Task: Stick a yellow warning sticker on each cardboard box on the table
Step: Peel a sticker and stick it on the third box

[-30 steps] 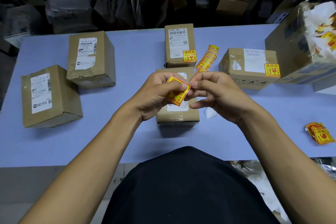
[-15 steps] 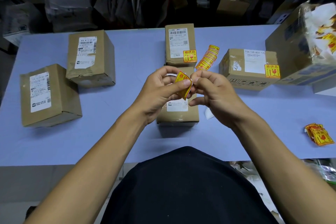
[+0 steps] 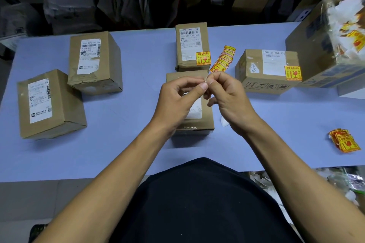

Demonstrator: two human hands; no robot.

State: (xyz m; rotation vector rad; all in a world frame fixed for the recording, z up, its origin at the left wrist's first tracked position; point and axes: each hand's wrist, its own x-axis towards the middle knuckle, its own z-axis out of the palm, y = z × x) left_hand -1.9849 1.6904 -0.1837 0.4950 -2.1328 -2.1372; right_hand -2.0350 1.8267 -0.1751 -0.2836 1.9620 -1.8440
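Both hands are up over the middle of the blue table (image 3: 138, 65), pinched together at the fingertips. The left hand (image 3: 180, 102) and right hand (image 3: 230, 100) are grasping something thin between thumbs and forefingers, only a sliver (image 3: 206, 80) of it shows edge-on, so I can't honestly tell its colour from here.

Directly under the hands sits a cardboard box (image 3: 189, 124) with a white label, no yellow sticker visible on what shows of it. Behind it the far middle box (image 3: 191, 45) has a yellow sticker (image 3: 202, 58) on its near right corner, and the right box (image 3: 266, 71) has one (image 3: 293, 73) too. The two boxes on the left, one further back (image 3: 94, 63) and one nearer (image 3: 49, 104), carry only white labels.

A fanned strip of stickers (image 3: 222, 60) lies between the far middle box and the right box. Another little stack (image 3: 343, 140) sits near the table's right edge.
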